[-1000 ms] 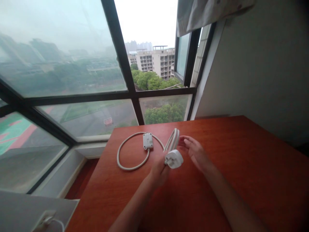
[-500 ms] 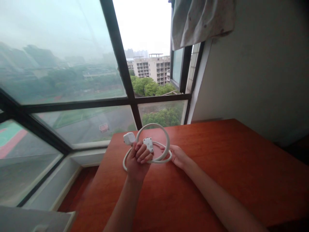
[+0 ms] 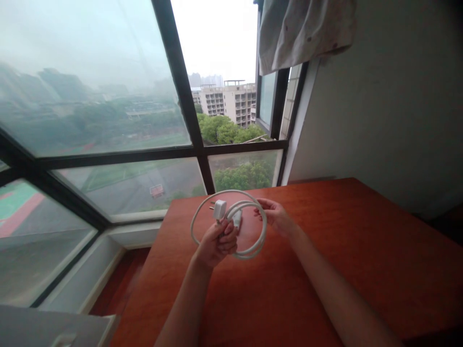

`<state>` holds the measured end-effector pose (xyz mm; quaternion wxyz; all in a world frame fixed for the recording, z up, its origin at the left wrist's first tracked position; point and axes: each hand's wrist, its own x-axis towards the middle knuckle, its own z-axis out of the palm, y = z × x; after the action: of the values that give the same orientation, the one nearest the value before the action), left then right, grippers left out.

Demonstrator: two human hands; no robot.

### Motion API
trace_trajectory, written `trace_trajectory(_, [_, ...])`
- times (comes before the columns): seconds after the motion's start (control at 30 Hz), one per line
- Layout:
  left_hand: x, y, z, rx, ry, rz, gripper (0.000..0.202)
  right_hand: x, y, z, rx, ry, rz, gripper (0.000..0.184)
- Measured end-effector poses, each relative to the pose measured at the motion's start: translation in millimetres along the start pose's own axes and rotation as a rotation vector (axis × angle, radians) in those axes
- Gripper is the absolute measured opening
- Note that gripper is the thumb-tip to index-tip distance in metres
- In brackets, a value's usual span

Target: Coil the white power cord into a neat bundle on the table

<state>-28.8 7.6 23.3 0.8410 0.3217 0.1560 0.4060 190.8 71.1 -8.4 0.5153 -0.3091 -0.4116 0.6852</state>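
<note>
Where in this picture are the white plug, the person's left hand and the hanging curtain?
White plug (image 3: 220,210): head view, on the middle of its white body.
Left hand (image 3: 216,244): head view, on the middle of the hand.
Curtain (image 3: 306,34): head view, on the middle of its hanging cloth.

Working from afar, I see two bare hands, the left hand (image 3: 217,245) and the right hand (image 3: 277,217), each narrowing at an uncovered wrist (image 3: 203,261). The left forearm (image 3: 188,303) and the right forearm (image 3: 334,289) are bare too, both slender and smooth in outline, broadening towards the lower edge of my view. The right hand's fingers (image 3: 266,202) look slim, the left hand's knuckles (image 3: 228,238) rounded.
</note>
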Motion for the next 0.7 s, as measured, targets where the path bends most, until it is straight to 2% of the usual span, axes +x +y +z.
trace_trajectory(0.13, [3, -4, 4.2, 0.251, 0.138, 0.002, 0.034, -15, -3, -9, -0.035, -0.07, -0.014, 0.037])
trace_trajectory(0.2, [7, -7, 8.4, 0.39, 0.235, -0.007, 0.029, -23, 0, -10, -0.045, -0.092, -0.024, 0.03])
trace_trajectory(0.27, [11, -11, 10.7, 0.495, 0.346, 0.007, 0.029, -29, 3, -9, -0.083, -0.1, -0.058, 0.034])
trace_trajectory(0.37, [18, -17, 7.9, 0.58, 0.519, 0.108, 0.031, -35, 4, -3, -0.243, -0.143, -0.113, 0.046])
trace_trajectory(0.47, [22, -20, -0.3, 0.711, 0.701, 0.249, 0.028, -39, 5, 4, -0.456, -0.143, -0.151, 0.048])
trace_trajectory(0.53, [23, -19, -5.6, 0.905, 0.792, 0.331, 0.023, -41, 6, 8, -0.615, -0.105, -0.181, 0.041])
trace_trajectory(0.6, [22, -18, -8.9, 1.177, 0.823, 0.386, 0.019, -44, 6, 10, -0.763, -0.083, -0.21, 0.035])
trace_trajectory(0.7, [18, -16, -8.5, 1.569, 0.875, 0.383, 0.018, -46, 6, 12, -0.895, -0.083, -0.237, 0.033])
